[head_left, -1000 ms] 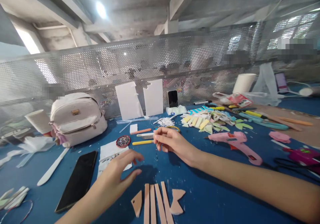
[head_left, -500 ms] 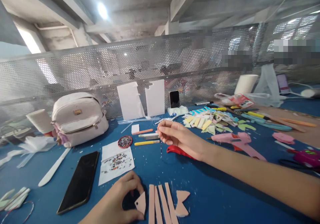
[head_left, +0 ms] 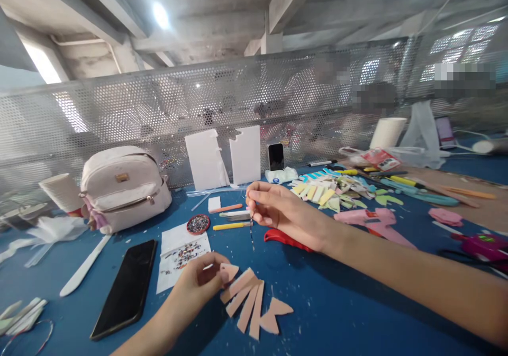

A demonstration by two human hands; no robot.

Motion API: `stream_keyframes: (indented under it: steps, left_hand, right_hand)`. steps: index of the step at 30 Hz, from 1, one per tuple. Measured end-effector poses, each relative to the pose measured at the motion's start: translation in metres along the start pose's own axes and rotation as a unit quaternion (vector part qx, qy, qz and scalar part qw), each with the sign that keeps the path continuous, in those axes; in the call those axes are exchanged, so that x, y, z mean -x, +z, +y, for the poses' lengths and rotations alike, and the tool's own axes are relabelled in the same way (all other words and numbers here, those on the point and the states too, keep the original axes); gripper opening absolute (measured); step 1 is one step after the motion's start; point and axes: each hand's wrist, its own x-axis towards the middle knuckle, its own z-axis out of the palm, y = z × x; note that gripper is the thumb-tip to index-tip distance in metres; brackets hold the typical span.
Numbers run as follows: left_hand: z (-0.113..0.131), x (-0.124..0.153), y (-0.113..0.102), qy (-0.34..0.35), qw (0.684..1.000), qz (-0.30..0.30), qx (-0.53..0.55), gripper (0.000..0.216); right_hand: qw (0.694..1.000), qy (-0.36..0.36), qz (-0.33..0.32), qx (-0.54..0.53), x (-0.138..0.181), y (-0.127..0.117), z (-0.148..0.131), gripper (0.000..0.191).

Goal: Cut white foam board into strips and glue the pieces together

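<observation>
My left hand (head_left: 202,279) pinches a small pink fish-head-shaped piece (head_left: 229,272) with a pointed end. Several pink strips (head_left: 246,299) fan out beside it, followed by a pink tail-shaped piece (head_left: 275,315); whether they are joined cannot be made out. Above and to the right, my right hand (head_left: 283,210) has thumb and fingers pinched together. A thin strand of tiny dark beads (head_left: 251,231) dangles from those fingertips. Near my left hand lies a white paper (head_left: 164,274) scattered with small beads, and a red-rimmed dish of beads (head_left: 198,224) touches its upper edge.
A dark phone (head_left: 125,290) and a white plastic knife (head_left: 85,266) lie left, before a pale backpack (head_left: 125,189). Yellow (head_left: 232,226) and white pens lie mid-table. On the right are a red-handled tool (head_left: 288,239), a pink glue gun (head_left: 373,221) and foam scraps (head_left: 331,189).
My left hand has moved up and slightly right with the fish-head piece. The strips went from nearly parallel to a slanted fan, and the tail shifted left. My right hand rose slightly.
</observation>
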Motion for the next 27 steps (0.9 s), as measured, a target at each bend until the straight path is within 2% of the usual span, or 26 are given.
stream_keyframes:
  steps: [6,12,20,27]
  left_hand:
    - [-0.007,-0.010,0.001,-0.007,1.000,0.011,0.001,0.043]
    - [-0.012,-0.014,0.009,0.022,0.999,0.043,-0.007,0.036]
    - [-0.011,-0.012,0.012,0.043,0.997,0.048,-0.030,0.020]
    - [-0.018,-0.014,0.010,0.031,0.998,0.039,-0.024,0.023]
  right_hand:
    - [0.999,-0.009,-0.040,-0.004,0.002,0.016,-0.010,0.017]
    - [0.998,0.012,-0.060,0.003,-0.001,0.028,-0.005,0.018]
    - [0.997,0.042,-0.062,-0.008,-0.013,0.022,0.017,0.019]
    - [0.996,0.060,-0.064,-0.022,-0.021,0.025,0.022,0.021]
